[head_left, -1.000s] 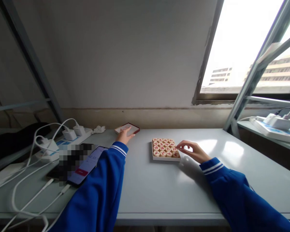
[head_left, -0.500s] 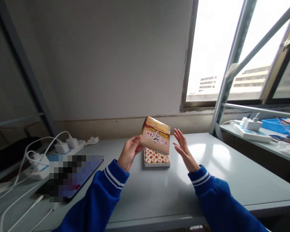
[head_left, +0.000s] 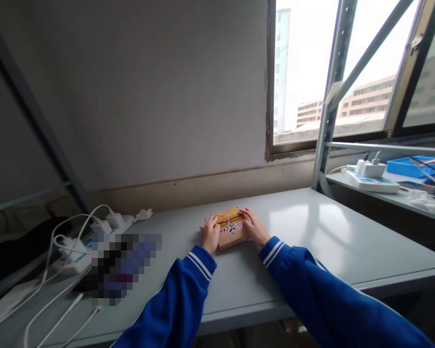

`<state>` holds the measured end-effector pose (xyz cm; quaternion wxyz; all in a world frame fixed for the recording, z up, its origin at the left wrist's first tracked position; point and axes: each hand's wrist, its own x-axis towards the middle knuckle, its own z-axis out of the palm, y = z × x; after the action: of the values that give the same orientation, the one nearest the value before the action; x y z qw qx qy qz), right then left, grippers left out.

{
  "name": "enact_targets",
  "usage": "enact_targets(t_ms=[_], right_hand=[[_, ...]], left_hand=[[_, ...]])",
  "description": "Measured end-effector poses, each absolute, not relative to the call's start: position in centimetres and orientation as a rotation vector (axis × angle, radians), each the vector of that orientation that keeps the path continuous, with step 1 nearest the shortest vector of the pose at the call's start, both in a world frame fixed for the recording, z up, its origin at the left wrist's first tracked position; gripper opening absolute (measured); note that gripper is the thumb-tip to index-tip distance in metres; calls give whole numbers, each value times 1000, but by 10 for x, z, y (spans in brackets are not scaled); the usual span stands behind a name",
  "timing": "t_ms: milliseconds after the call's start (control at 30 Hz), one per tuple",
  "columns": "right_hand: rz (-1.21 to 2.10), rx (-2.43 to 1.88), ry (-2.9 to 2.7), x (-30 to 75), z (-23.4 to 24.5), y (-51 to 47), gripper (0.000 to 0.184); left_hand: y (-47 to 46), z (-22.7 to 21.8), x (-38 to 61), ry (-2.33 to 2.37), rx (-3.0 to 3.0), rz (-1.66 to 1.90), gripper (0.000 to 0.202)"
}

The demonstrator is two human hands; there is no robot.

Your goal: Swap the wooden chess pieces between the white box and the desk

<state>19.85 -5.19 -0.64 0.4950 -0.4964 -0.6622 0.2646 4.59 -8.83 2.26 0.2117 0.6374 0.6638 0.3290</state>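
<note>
A cardboard box lid (head_left: 233,233) with dark lettering and a yellow printed strip sits low over the desk, turned slightly. My left hand (head_left: 210,234) grips its left side, with the fingers bent over the edge. On the opposite side, my right hand (head_left: 253,227) presses against the right edge, its fingertips on the top. The shallow white tray of round wooden Chinese chess pieces does not show now; the lid covers the place where it stood.
Left on the grey desk (head_left: 304,270) are a power strip (head_left: 74,261) with white plugs and cables, and a blurred-out dark tablet-like device (head_left: 125,270). A metal post (head_left: 324,145) rises at the back right. A side shelf holds another power strip (head_left: 371,181) and a blue tray (head_left: 413,166).
The lid has come down from a tilted hold above the chess pieces, hiding them. My right hand, apart from it before, now holds its right side. The camera view has shifted slightly.
</note>
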Motion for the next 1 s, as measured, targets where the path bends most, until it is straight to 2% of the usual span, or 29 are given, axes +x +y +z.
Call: enact_targets(t_ms=[133,233,433,667,800,867,1000], right_hand=[[611,-1171,-1714,200,-13,-50,42],[568,-1192,-1726,200,-14,-49,42],[554,-1514,-1882,198,-12,-48,45],[275,-1489,-2183,193,-12,-39,45],[357,-1566,-2065,187,-4,-33,43],[306,-1504,-1886,191,7,-42,41],[124,-1036,-1686,219,31,-81,36]], left_hand=[[-76,4,47,1720,1948,936,56],[-67,3,51,1663,2062,883,54],[-42,-2,51,1713,2094,749,49],[-22,-13,44,1708,2125,791,49],[-18,-8,43,1745,2016,821,51],[-18,-6,39,1771,1903,955,52],[-19,-5,24,1843,1677,1231,49]])
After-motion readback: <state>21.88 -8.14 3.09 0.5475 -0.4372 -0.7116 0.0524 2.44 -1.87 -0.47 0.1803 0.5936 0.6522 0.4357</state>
